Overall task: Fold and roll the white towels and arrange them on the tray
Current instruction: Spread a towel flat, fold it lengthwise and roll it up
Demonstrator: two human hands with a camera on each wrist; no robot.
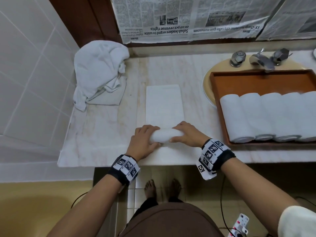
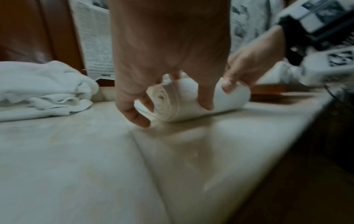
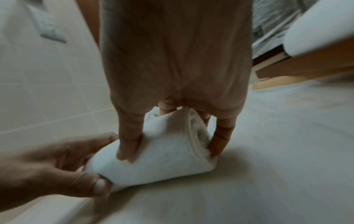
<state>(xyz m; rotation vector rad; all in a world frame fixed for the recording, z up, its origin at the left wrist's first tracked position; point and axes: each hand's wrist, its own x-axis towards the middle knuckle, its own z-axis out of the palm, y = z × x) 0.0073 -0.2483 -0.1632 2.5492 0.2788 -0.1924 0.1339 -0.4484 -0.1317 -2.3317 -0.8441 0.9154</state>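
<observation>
A white towel folded into a long strip (image 1: 163, 103) lies on the marble counter (image 1: 102, 127), its near end wound into a roll (image 1: 165, 136). My left hand (image 1: 145, 140) grips the roll's left end (image 2: 172, 104), thumb on the near side and fingers over the top. My right hand (image 1: 185, 134) grips the right end (image 3: 172, 150) the same way. A brown wooden tray (image 1: 259, 81) sits over the sink at the right and holds several rolled white towels (image 1: 256, 115) side by side along its near edge.
A heap of unfolded white towels (image 1: 100, 72) lies at the counter's back left against the tiled wall. Chrome taps (image 1: 259, 59) stand behind the tray. Newspaper (image 1: 188, 17) covers the mirror. The counter's front edge runs just below my wrists.
</observation>
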